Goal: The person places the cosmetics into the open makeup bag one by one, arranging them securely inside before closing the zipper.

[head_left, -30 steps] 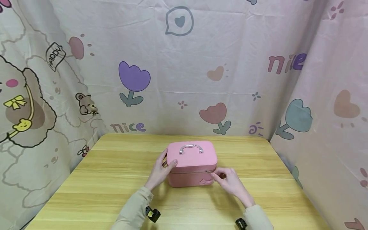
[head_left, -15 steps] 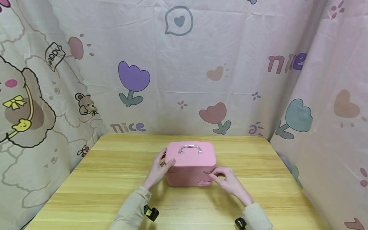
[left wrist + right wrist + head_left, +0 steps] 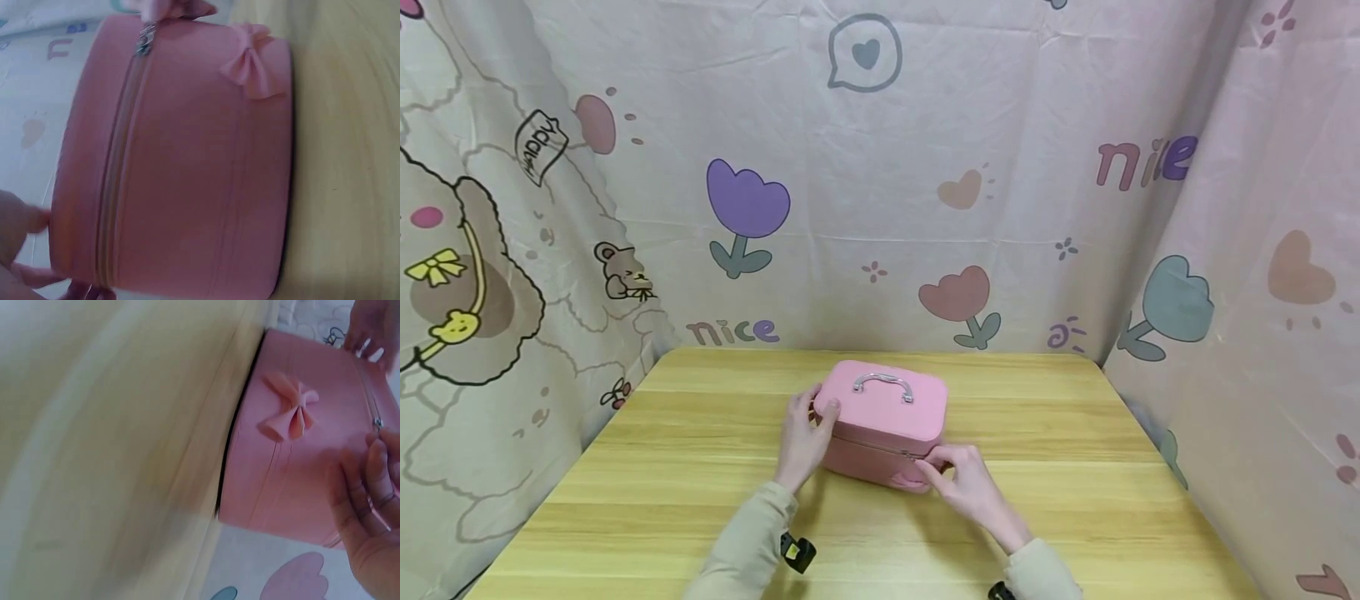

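Observation:
A pink zip-up cosmetic case (image 3: 883,406) stands on the table at an angle, its lid down and a silver handle (image 3: 883,382) on top. My left hand (image 3: 801,442) grips its left end, thumb on the lid's near edge and fingers round the side. At the front right corner my right hand (image 3: 966,492) pinches the zipper pull, whose metal slider (image 3: 377,423) shows at the fingertips in the right wrist view. A pink bow (image 3: 252,61) decorates the front below the zipper (image 3: 115,169). The pull itself is mostly hidden by the fingers.
The case rests on a light wood-grain table (image 3: 700,500). Behind the table and along both sides hangs a pale curtain (image 3: 850,167) printed with flowers, hearts and bears. Dark wrist devices sit at both sleeves.
The case has turned, its right end swinging towards me, and shifted a little left. My right hand has moved left with the zipper pull; my left hand has kept its grip.

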`<state>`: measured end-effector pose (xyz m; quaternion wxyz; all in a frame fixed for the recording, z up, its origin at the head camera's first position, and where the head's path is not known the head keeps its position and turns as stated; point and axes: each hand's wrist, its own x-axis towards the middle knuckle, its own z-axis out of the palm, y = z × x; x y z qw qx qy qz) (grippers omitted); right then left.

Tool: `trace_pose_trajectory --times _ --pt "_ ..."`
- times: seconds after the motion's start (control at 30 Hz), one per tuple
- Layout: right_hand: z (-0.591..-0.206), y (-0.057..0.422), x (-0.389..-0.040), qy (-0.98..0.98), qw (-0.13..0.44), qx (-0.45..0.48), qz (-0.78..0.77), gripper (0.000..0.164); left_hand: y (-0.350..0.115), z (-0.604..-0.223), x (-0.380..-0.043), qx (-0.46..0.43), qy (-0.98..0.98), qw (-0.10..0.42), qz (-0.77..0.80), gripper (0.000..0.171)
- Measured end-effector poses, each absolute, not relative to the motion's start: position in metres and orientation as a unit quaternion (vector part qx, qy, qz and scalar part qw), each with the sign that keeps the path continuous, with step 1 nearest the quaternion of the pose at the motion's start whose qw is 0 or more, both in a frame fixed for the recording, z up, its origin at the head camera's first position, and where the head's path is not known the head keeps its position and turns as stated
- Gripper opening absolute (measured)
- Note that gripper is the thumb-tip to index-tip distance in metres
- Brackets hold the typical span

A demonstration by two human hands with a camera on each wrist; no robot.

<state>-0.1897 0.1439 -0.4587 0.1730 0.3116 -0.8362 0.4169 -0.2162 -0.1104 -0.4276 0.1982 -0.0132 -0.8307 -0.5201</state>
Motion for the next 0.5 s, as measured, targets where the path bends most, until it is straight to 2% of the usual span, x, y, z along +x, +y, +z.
trace_pose_trajectory --times 0.2,0.5 --pt "-0.46 0.135 -0.185 -0.839 0.186 0.293 0.419 0.019 -0.097 -0.428 -0.214 0.02 -0.864 0.168 -0.474 0.093" --pt "-0.461 0.124 -0.184 -0.842 0.204 0.29 0.407 0.023 -0.099 -0.425 -0.22 0.017 -0.878 0.152 -0.454 0.099"
